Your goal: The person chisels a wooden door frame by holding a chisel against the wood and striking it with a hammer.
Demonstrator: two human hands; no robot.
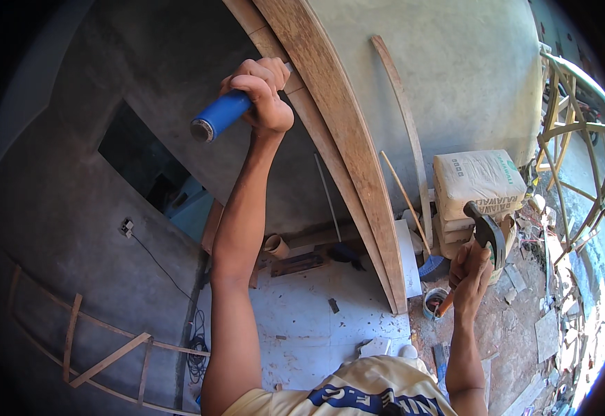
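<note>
My left hand (262, 90) is raised and wrapped round a chisel (220, 114) with a thick blue handle. Its butt points down and to the left, and a bit of metal blade shows past my fingers against the wooden door frame (316, 76). Whether the cutting edge is in the wood cannot be seen. Lower, on the right, my right hand (470, 270) grips a claw hammer (486, 232) by its orange-brown handle. The dark hammer head is up and well apart from the chisel.
Stacked cement bags (479, 180) stand by the wall on the right, with a bucket (434, 305) and a broom (406, 197) nearby. Rubble (517, 333) covers the ground there. A wooden ladder-like frame (108, 360) leans at left, near a coiled black cable (198, 340).
</note>
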